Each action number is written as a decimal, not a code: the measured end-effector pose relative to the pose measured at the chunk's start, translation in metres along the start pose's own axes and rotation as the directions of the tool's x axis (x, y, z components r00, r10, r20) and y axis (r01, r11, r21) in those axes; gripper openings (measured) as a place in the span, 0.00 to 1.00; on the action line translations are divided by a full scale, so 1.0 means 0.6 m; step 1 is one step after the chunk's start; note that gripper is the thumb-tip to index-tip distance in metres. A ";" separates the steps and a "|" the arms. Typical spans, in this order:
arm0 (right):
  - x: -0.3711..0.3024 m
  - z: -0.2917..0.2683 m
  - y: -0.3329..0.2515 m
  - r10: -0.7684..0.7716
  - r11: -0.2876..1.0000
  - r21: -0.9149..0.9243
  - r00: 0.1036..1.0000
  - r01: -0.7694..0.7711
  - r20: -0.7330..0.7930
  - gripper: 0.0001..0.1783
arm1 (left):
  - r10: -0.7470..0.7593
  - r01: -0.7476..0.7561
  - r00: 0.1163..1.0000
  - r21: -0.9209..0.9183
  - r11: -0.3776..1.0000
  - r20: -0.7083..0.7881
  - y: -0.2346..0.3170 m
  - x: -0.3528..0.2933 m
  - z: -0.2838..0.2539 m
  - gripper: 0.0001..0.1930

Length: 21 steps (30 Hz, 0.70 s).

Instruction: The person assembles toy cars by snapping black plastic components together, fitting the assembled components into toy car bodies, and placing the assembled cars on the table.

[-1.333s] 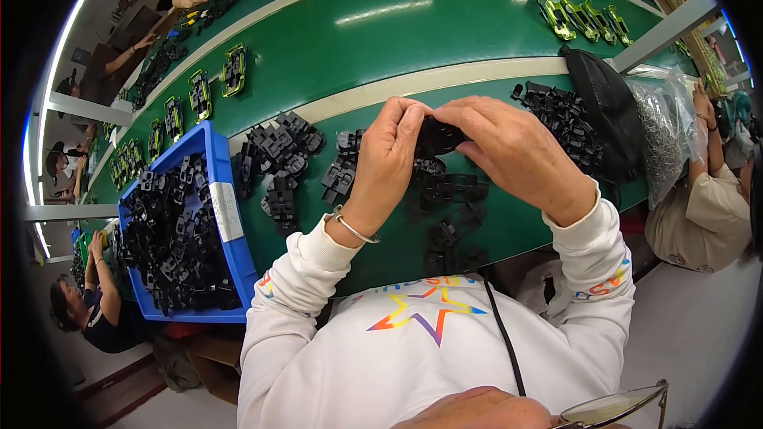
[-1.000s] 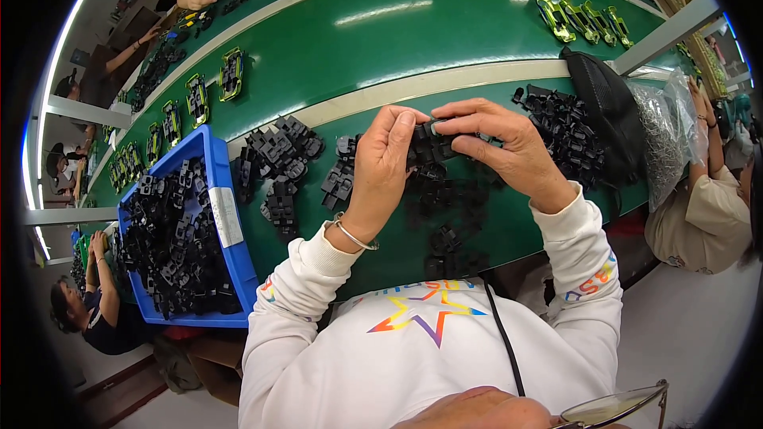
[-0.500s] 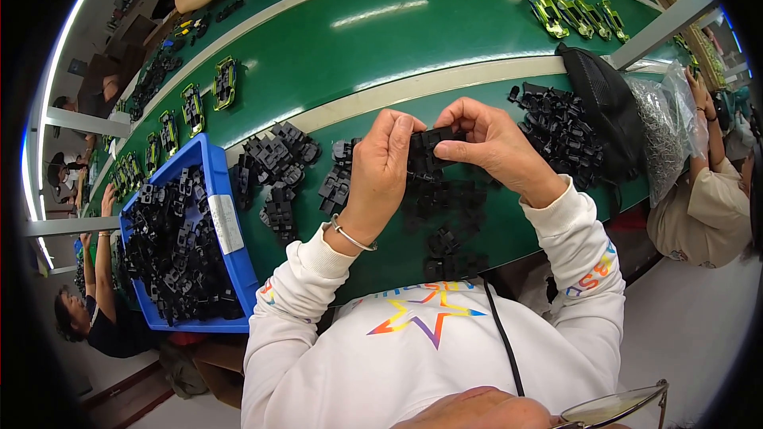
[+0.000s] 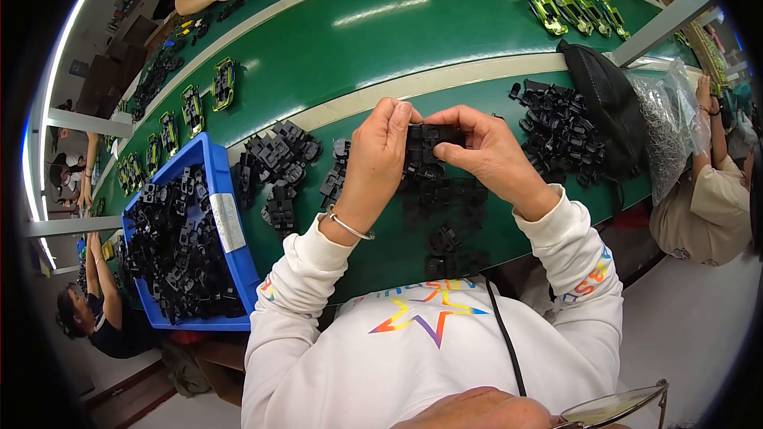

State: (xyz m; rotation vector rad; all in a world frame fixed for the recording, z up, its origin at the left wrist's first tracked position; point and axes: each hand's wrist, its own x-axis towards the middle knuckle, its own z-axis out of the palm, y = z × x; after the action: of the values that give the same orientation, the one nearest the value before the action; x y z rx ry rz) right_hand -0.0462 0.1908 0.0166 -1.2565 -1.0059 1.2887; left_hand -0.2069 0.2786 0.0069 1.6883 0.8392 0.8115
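A dark, blocky black plastic part [image 4: 424, 140] is held up between my two hands over the near green bench. My right hand [image 4: 494, 157] grips its right side, thumb across the front face and fingers behind. Thumb and forefinger of my left hand [image 4: 380, 151] are pinched together at the part's upper left edge; whether something small sits between them is hidden. Below my hands, more black parts [image 4: 443, 240] lie on the bench. To the left of my left hand is a heap of black plastic parts [image 4: 280, 151].
A blue bin [image 4: 243, 270] full of black parts stands left. Smaller black pieces [image 4: 563, 131] are heaped right, beside a black bag [image 4: 604, 103] and a clear bag of screws [image 4: 666, 139]. Yellow-green shells [image 4: 225, 83] line the green belt [image 4: 445, 28]. Other people work around the line.
My right fingers have shifted around the held part, and its face now shows more upright. My left hand stays pinched at its edge. A co-worker at left has moved their arms.
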 end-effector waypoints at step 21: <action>-0.032 -0.088 0.011 -0.361 0.313 -0.938 0.932 0.151 0.030 0.14 | 0.031 0.015 0.999 0.795 0.606 -0.042 -0.110 0.058 -0.090 0.15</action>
State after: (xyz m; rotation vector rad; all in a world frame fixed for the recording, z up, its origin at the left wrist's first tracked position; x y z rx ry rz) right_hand 0.0042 0.1663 0.0073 -1.8965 -1.8435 0.1778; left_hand -0.2431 0.3492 -0.0401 2.4627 1.3669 0.4860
